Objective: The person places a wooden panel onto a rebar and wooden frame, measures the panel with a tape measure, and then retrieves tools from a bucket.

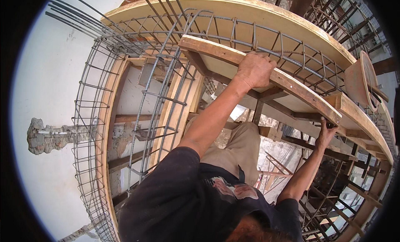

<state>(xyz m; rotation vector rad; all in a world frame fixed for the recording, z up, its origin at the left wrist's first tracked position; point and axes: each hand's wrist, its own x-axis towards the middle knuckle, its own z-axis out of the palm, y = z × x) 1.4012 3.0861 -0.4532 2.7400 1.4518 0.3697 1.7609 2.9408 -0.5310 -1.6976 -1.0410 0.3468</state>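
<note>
- Framed wooden panel [287, 83]: likely stiff, heavyish, rough.
- Left grip [256, 70] curls over its rail [310, 98]; right grip [327, 133] clasps its end.
- Rail between grips: likely sturdiest hold.

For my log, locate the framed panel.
In the head view, the framed panel is right of centre, held by left hand and right hand beside the rebar.

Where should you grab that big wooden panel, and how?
Probably hold the panel by its long upper edge, left hand over it, right hand at its right end, both from your side. It's long, so spread hands should steady it, and that edge looks narrow enough to wrap.
</note>
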